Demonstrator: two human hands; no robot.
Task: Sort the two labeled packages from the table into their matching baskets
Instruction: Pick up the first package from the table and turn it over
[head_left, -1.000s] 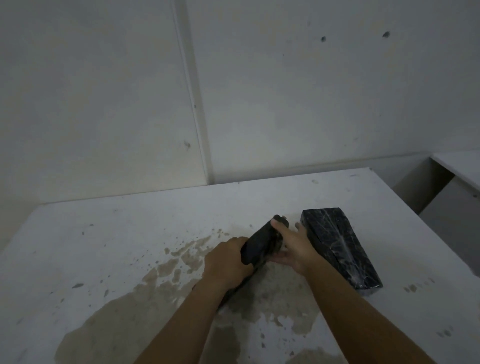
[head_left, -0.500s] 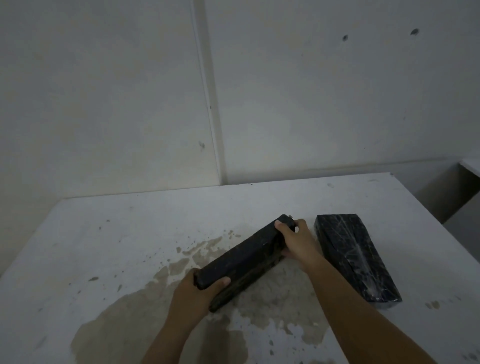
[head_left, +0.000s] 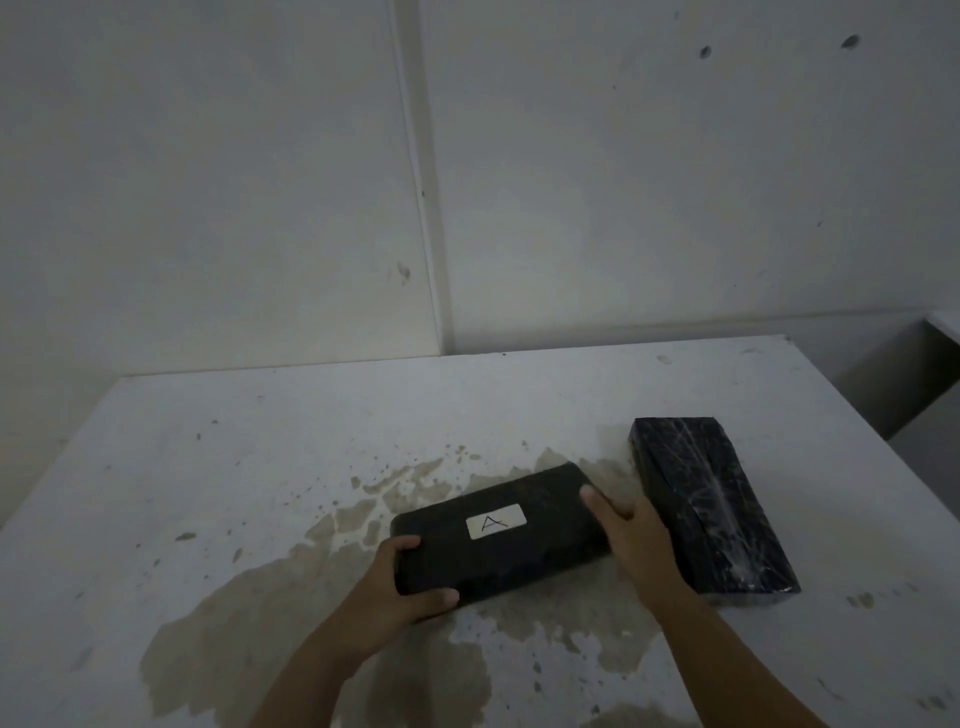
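Observation:
A black package (head_left: 519, 551) lies across the middle of the white table (head_left: 260, 441), its top face up with a white label (head_left: 496, 521) marked "A". My left hand (head_left: 410, 587) grips its near left end. My right hand (head_left: 631, 535) holds its right end. A second black package (head_left: 711, 509), wrapped in shiny film, rests on the table just right of my right hand; no label shows on it. No basket is in view.
A large brownish stain (head_left: 322, 623) spreads over the table under and in front of the held package. The wall (head_left: 467, 182) stands right behind the table. A lower white surface (head_left: 943, 327) shows at the far right beyond a gap.
The package was on its edge between my hands; it has been turned so the labelled face points up. My left hand slid to its left end.

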